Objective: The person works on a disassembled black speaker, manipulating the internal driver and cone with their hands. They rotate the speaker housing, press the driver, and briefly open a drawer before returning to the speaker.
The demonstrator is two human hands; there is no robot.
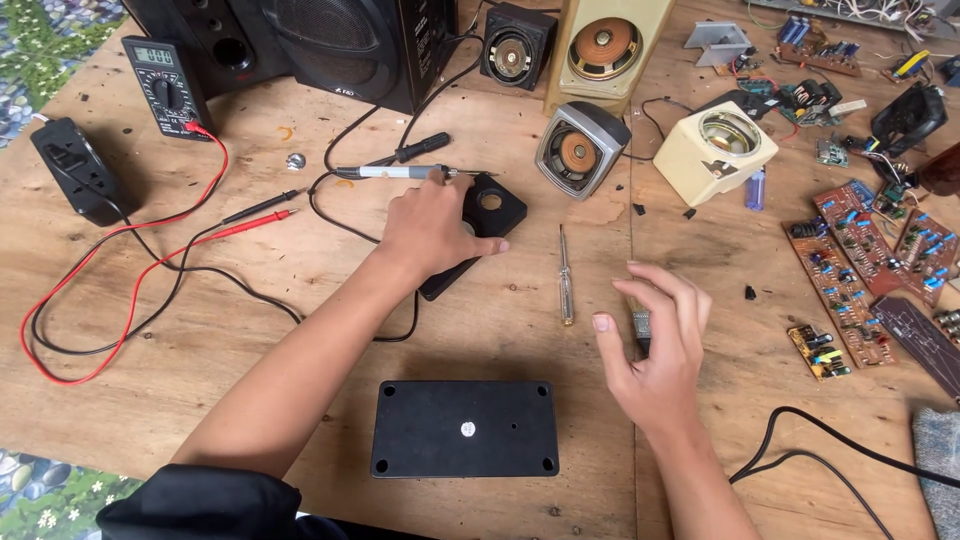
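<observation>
a: where is the left hand point(432, 225)?

b: it lies on the pale wooden workbench point(250, 330), fingers curled down over a black plastic stand with a round hole point(487, 212). its fingertips touch a slim grey-handled soldering iron point(400, 172) lying across the stand's top edge. whether it truly grips the iron, i cannot tell.

a: and the right hand point(660, 345)?

b: open, fingers loosely spread and bent, hovering just above a small dark ribbed part point(641, 330) on the bench. it holds nothing that shows.

a: what lies between the hands?

b: a thin screwdriver with a clear yellowish handle point(565, 275), lying lengthwise, apart from both hands.

a: nearer the person?

b: a flat black rectangular box with a hole at each corner point(464, 428), untouched, near the bench's front edge.

a: further off?

b: a black digital multimeter point(165, 85) with red and black probe leads point(245, 218) at the left, a grey-framed small speaker point(580, 150) beyond the stand, and brown circuit boards point(850, 270) at the right.
</observation>
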